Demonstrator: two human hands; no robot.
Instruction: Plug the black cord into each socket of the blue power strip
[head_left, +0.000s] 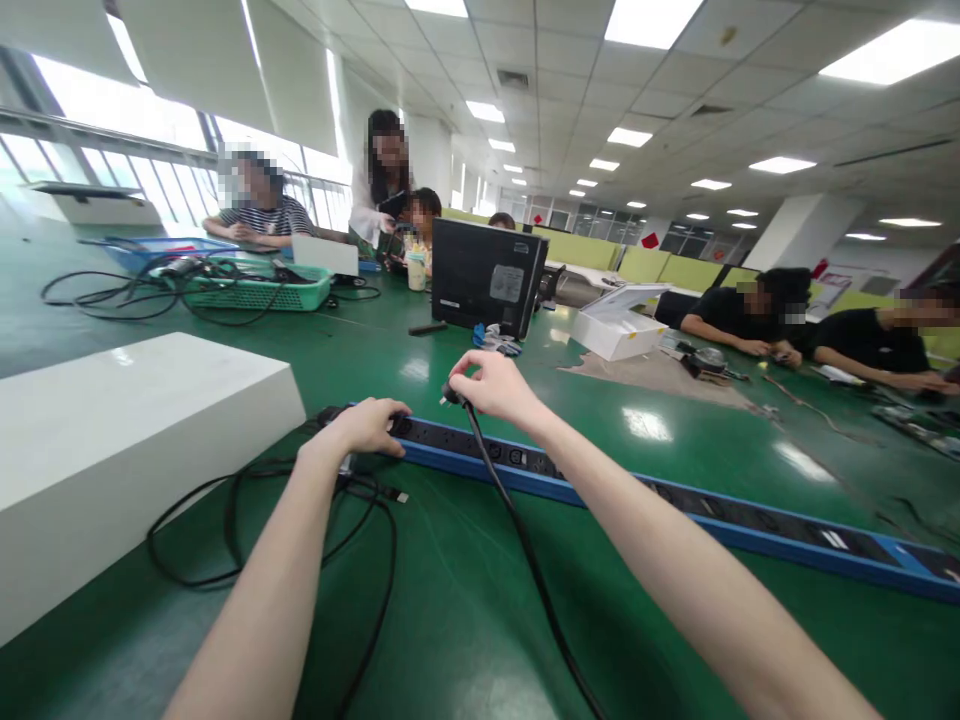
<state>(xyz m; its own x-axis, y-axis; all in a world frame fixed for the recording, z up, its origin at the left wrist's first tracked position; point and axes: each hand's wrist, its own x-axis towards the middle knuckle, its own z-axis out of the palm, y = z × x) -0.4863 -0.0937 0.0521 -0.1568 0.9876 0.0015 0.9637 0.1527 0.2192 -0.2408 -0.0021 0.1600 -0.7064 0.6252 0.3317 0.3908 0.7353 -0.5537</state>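
A long blue power strip with a black socket face lies across the green table. My left hand rests closed on the strip's left end, pressing it down. My right hand pinches a black plug just above the strip's sockets. The plug's black cable runs down toward me between my arms. Loops of black cable lie on the table under my left forearm.
A big white box stands at the left. Behind are a black computer case, a green basket with cables, an open white box. Several people sit and stand around the table's far and right sides.
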